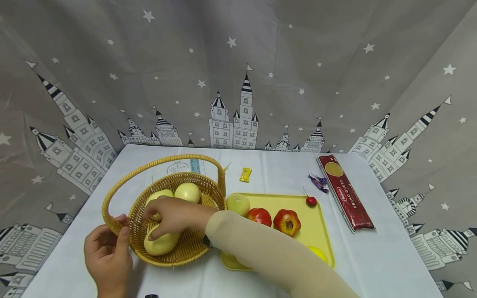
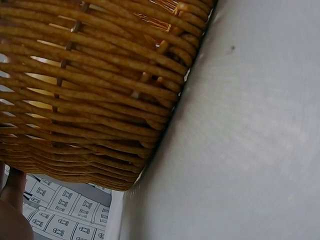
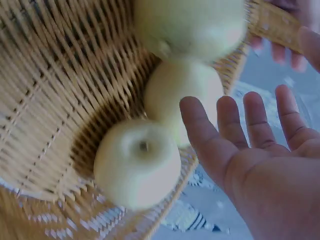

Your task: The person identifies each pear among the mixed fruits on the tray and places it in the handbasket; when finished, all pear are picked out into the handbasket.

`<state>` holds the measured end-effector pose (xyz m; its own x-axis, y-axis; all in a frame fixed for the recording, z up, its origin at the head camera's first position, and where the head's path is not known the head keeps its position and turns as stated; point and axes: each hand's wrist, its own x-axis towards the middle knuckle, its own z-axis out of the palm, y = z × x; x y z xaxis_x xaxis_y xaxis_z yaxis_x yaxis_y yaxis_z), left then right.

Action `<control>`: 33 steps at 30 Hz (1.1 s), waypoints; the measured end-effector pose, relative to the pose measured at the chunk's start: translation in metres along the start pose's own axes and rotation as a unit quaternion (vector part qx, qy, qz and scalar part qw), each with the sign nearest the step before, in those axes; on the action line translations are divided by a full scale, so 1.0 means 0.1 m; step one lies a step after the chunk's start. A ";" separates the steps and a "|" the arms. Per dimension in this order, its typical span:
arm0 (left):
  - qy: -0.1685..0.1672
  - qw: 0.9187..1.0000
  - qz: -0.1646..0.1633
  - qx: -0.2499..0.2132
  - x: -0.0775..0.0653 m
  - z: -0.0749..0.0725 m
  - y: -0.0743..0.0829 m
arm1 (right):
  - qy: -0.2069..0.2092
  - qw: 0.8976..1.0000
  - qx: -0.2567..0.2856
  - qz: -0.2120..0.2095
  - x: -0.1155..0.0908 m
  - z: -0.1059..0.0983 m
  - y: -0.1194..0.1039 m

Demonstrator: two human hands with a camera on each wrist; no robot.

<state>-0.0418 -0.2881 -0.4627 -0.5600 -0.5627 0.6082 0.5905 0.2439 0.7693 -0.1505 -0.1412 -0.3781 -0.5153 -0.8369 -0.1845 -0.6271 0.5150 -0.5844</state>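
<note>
A wicker basket (image 1: 186, 256) with a tall arched handle (image 1: 164, 159) stands at the left of the table. Its several pale yellow-green fruits include a round apple (image 3: 137, 165) and a larger fruit (image 1: 161, 244) at the near side. My left hand (image 1: 108, 254) grips the foot of the handle at the basket's left side. Over the fruits inside the basket reaches my right hand (image 1: 173, 213). In the right wrist view its fingers (image 3: 200, 120) are spread, nearly straight, and hold nothing. The left wrist view mostly shows the woven basket wall (image 2: 90, 90).
A yellow tray (image 1: 313, 231), partly under my right sleeve (image 1: 268, 248), bears a pale green fruit (image 1: 238, 203), two red pomegranates (image 1: 287, 222) and a cherry (image 1: 311, 201). Beyond lie a yellow wrapped candy (image 1: 245, 174), purple candies (image 1: 318, 183) and a red packet (image 1: 346, 193).
</note>
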 end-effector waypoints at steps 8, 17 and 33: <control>0.018 0.997 -0.007 -0.071 -0.02 0.00 -0.07 | 0.051 0.993 0.097 -0.050 -0.59 -0.43 0.27; 0.034 0.997 -0.015 -0.067 -0.02 0.01 -0.07 | 0.133 0.957 0.256 -0.026 -1.87 -0.62 0.87; 0.024 1.000 -0.001 -0.020 -0.02 0.02 -0.08 | 0.259 0.922 0.250 0.144 -3.34 0.23 1.61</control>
<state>-0.0468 -0.2872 -0.4701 -0.5336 -0.6003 0.5958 0.6124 0.2116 0.7617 -0.0660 0.2173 -0.4288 -0.9094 -0.4111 -0.0629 -0.1397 0.4445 -0.8848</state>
